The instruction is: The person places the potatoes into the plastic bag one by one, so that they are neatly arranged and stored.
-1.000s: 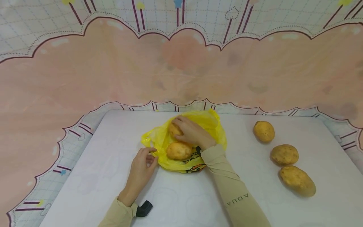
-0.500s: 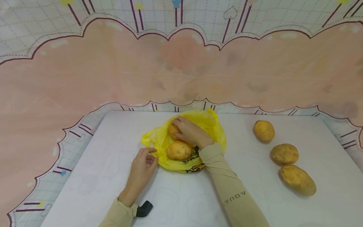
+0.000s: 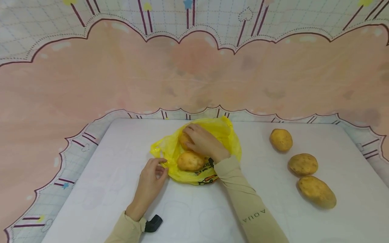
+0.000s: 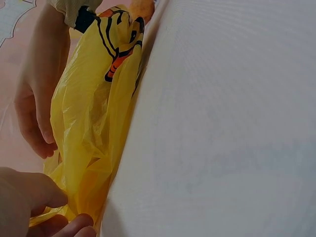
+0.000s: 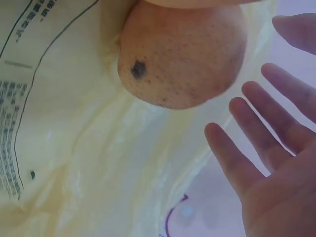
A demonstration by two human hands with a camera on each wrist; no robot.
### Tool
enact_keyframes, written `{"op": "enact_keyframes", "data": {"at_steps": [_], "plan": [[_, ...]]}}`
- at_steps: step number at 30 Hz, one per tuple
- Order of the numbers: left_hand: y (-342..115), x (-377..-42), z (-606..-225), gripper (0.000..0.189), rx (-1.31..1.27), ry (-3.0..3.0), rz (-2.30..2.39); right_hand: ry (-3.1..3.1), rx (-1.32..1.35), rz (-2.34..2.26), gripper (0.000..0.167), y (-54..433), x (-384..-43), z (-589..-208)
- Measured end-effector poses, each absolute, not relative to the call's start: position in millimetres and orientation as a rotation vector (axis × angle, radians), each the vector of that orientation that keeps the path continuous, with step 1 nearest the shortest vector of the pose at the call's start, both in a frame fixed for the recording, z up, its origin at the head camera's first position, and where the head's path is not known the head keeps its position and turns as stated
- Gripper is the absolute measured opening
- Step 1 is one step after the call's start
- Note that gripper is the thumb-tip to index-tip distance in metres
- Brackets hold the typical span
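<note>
A yellow plastic bag (image 3: 209, 173) lies spread with its mouth facing up on the white table. Two potatoes are in it: a near one (image 3: 190, 161), and a far one (image 3: 184, 141) partly covered by my right hand (image 3: 203, 141). That hand reaches over the far potato. The right wrist view shows its fingers (image 5: 266, 138) straight and spread, with a gap to a potato (image 5: 182, 54) with a dark spot. At the bag's left edge, my left hand (image 3: 152, 177) pinches the plastic between thumb and fingers, also seen in the left wrist view (image 4: 44, 197).
Three more potatoes lie on the right side of the table: a round one (image 3: 281, 140), a middle one (image 3: 303, 164) and a longer one (image 3: 316, 192). A printed cloth (image 3: 194, 81) hangs behind the table. A black device (image 3: 153, 223) sits at the left wrist.
My right hand stays over the far potato, its wrist shifting only slightly. The left hand, bag and potatoes keep their places; the head view drifts a little.
</note>
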State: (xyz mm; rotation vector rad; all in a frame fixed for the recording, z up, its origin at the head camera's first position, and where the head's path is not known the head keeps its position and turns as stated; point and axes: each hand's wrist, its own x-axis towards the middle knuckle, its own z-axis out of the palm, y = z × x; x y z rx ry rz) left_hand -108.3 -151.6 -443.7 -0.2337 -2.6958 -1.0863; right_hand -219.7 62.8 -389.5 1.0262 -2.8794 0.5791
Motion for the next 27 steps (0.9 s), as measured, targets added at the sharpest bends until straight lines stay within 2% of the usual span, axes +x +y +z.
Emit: {"op": "enact_keyframes", "data": {"at_steps": [27], "plan": [[-152, -108, -445, 0.028, -0.235, -2.696, -1.092, -2.668, 1.042, 0.538, 0.043, 97, -190, -358]]}}
